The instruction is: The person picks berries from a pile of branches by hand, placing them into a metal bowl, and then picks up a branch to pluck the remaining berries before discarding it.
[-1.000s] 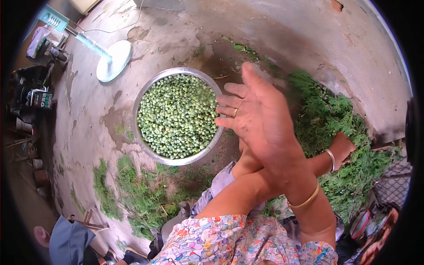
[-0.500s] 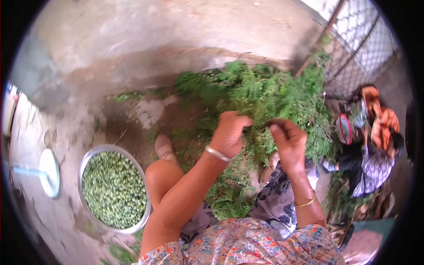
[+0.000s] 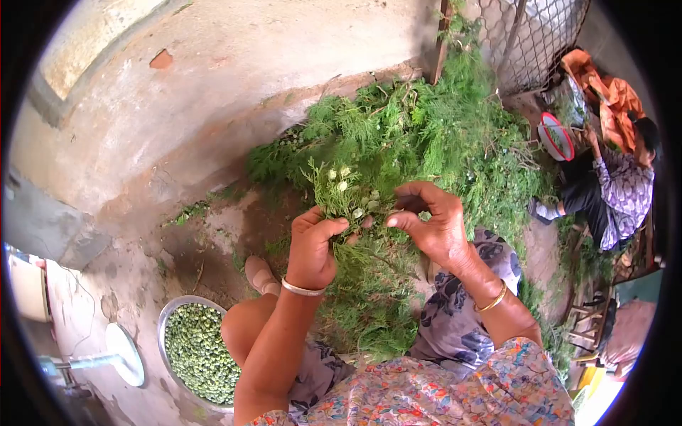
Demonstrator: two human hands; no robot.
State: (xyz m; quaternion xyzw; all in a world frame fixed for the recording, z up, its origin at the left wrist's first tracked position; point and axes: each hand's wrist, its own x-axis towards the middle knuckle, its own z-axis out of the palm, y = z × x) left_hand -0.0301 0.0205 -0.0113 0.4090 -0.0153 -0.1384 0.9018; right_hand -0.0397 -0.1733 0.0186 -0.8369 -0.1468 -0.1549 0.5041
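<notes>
My left hand (image 3: 311,248) pinches a green conifer sprig (image 3: 325,199) between thumb and fingers, holding it up in front of me. Several pale green cones (image 3: 343,186) show on the sprig. Close to its right side is my right hand (image 3: 431,220), with thumb and forefinger apart and nothing visible between them. Beneath both hands spreads a heap of cut conifer branches (image 3: 433,135). On the ground at my left stands a wide metal basin (image 3: 162,328), filled with small green cones (image 3: 202,348).
A pale wall (image 3: 284,42) and a wire mesh fence (image 3: 533,42) stand behind the heap. At right another person (image 3: 621,177) sits near a red-rimmed basin (image 3: 556,136) and orange cloth (image 3: 611,92). A standing fan (image 3: 124,355) is at far left.
The sprig with its cones now shows clearly in my left hand. My right hand has gone from a pinch to fingers apart. The view has turned, and the basin appears lower.
</notes>
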